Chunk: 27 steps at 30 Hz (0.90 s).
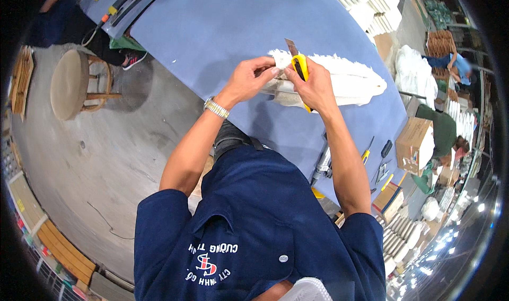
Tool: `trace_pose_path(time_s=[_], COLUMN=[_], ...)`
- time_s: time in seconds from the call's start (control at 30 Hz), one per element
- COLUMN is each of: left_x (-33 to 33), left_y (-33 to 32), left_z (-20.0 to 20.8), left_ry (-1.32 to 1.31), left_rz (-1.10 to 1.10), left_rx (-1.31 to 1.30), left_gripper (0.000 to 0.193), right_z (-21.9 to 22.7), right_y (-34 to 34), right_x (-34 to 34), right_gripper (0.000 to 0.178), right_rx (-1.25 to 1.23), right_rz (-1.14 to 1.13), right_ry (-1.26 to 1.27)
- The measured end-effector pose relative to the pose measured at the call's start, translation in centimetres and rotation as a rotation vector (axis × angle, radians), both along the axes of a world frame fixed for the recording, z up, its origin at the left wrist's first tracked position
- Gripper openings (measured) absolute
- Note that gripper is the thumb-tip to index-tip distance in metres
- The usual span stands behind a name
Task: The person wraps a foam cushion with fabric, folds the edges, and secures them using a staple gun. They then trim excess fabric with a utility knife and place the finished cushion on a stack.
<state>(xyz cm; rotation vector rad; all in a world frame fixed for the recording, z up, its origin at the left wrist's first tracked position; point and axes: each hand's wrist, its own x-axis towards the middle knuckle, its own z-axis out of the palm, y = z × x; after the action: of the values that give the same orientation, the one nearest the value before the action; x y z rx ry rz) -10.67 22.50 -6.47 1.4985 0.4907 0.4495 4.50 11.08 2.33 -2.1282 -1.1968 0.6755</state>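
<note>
My right hand (317, 88) is wrapped round a yellow utility knife (300, 66), whose blade sticks out and points away from me. A long white padded piece (350, 89) with a fluffy, frayed far edge lies on the blue-topped table (212, 30). My left hand (246, 80), with a metal watch at the wrist, pinches the left end of this padded piece. The fingertips of my right hand also come close to that end, beside the left ones; whether they touch it I cannot tell. Part of the piece's near side is hidden behind the right hand.
By my right forearm lie a metal power tool (322, 166), a yellow-handled screwdriver (366, 154) and small hand tools. A cardboard box (414, 144) stands off the table's right edge. At left are a round stool (70, 84) and a person's legs (79, 28). Other people are at far right.
</note>
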Motion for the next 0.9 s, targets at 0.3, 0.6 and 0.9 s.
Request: trace_pose_path(time_s=[0.3,0.6,0.9], left_x=[0.2,0.9,-2.4], left_y=[0.3,2.6,0.0], left_z=[2.4,2.0,2.8], left_ry=[-0.098,-0.04,-0.138], left_rz=[-0.051,-0.234,0.047], left_rx=[0.346,0.086,0.356], left_gripper=[0.038,0.013,0.014], right_z=[-1.3,-0.9,-0.7], right_y=[-0.3,-1.6,-0.6], right_x=[0.4,1.5,1.0], right_gripper=[0.027,0.023,0.023], right_rx=[0.022,0.269,0.185], right_rz=[-0.028,-0.196,-0.161], right_ry=[0.068,0.524,0.474])
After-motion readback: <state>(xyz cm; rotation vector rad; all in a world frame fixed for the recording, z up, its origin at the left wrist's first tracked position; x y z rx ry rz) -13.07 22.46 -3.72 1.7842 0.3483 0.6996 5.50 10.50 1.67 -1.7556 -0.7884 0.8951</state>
